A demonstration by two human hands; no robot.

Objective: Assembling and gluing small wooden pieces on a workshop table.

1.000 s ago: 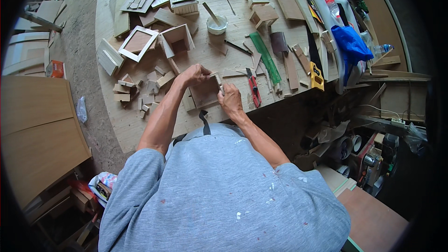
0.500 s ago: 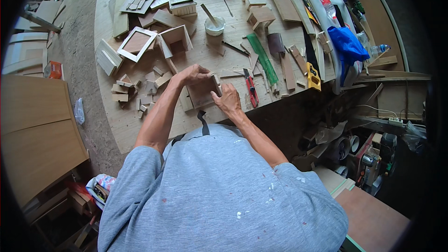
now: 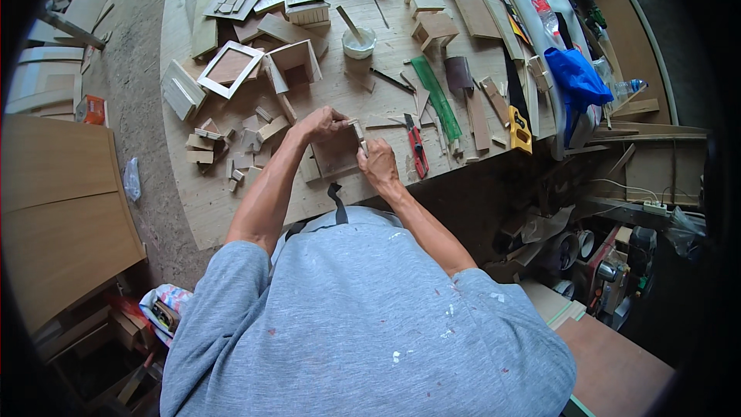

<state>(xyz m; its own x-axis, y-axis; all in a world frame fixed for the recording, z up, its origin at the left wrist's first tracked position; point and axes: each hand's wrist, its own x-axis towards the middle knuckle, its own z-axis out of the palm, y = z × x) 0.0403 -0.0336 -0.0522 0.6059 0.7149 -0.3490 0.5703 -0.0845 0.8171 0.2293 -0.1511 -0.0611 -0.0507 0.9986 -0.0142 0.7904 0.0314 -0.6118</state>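
A small open wooden box [image 3: 337, 156] lies on the plywood table close in front of me. Over its far edge bends my left hand [image 3: 323, 123], fingers closed on the box's far wall. My right hand [image 3: 378, 163] is closed at the box's right side, thumb and fingers gripping a narrow wooden strip [image 3: 358, 131] that stands along that wall. Whether the strip is attached to the box I cannot tell. Right of my right hand lies a red utility knife [image 3: 415, 147]. Beyond the box stands a cup of white paste [image 3: 360, 47] with a stick in it.
Small wood blocks [image 3: 201, 147] lie to the left, near a white frame [image 3: 230, 70] and an open-fronted box [image 3: 297, 66]. To the right are a green strip [image 3: 436, 96], a yellow-handled saw [image 3: 519, 130] and a blue bag [image 3: 577, 77]. The plywood table [image 3: 208, 220] ends near my body.
My right hand's fingers have closed in from a looser spread onto the strip at the box's right side. My left hand stays at the far wall. The view has shifted slightly.
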